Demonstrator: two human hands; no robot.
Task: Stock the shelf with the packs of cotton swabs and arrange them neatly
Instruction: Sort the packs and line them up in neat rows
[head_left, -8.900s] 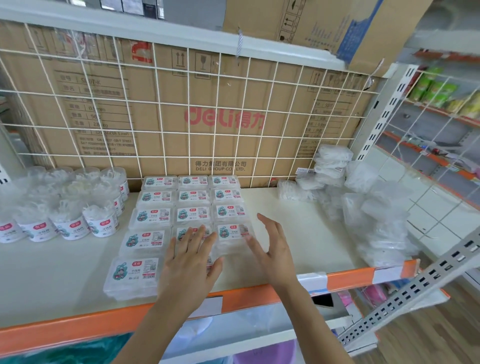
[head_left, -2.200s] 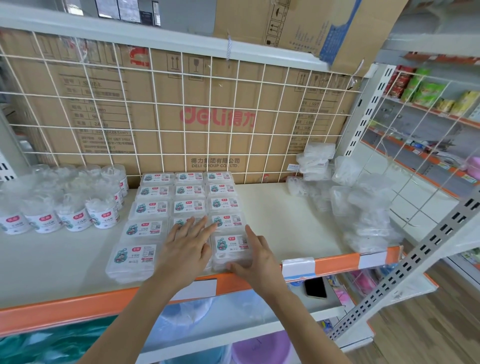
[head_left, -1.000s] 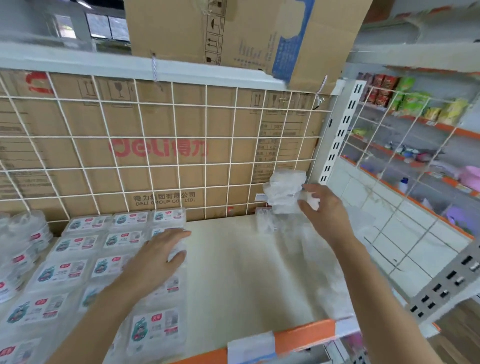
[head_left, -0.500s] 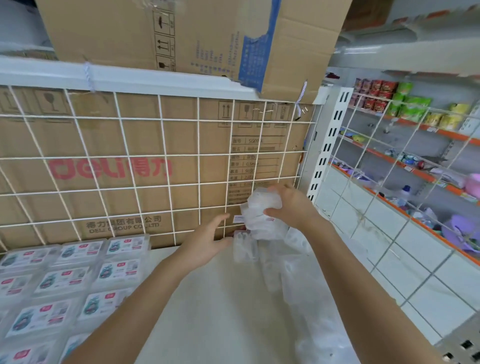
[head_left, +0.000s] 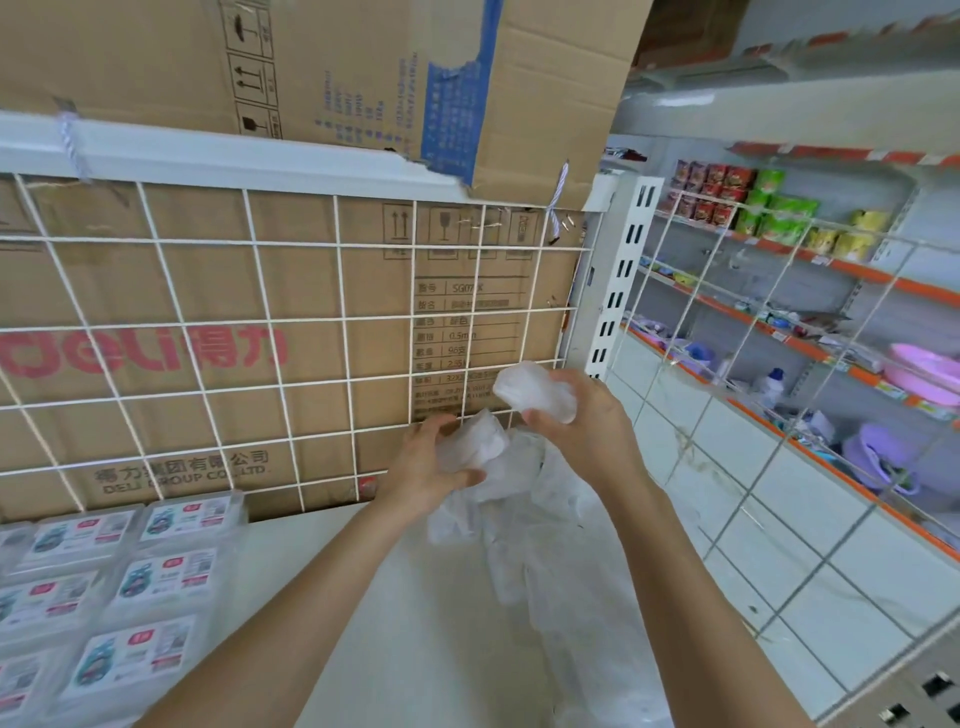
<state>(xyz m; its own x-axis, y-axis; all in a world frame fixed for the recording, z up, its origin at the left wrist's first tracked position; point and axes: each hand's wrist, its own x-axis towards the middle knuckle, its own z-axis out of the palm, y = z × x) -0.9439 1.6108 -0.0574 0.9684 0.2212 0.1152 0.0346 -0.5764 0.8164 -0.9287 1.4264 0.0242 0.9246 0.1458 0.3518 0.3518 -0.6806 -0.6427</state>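
My right hand (head_left: 582, 421) grips a clear plastic pack of cotton swabs (head_left: 530, 389), lifted near the wire grid. A second clear pack (head_left: 470, 441) is held in my left hand (head_left: 426, 467), just below and to the left of the first. Both are over a heap of loose clear packs (head_left: 540, 530) lying along the right side of the white shelf (head_left: 395, 639). Labelled flat packs (head_left: 171, 571) lie in neat rows at the lower left of the shelf.
A white wire grid (head_left: 291, 332) backs the shelf, with brown cardboard boxes (head_left: 156, 343) behind it. Another cardboard box (head_left: 363, 73) sits on the shelf above. To the right, a perforated upright (head_left: 623, 280) and a neighbouring rack of goods (head_left: 779, 223) stand.
Both hands have left the labelled rows and gone to the heap at the right. My right hand has lifted one clear pack, my left has taken a second. The view has turned right.
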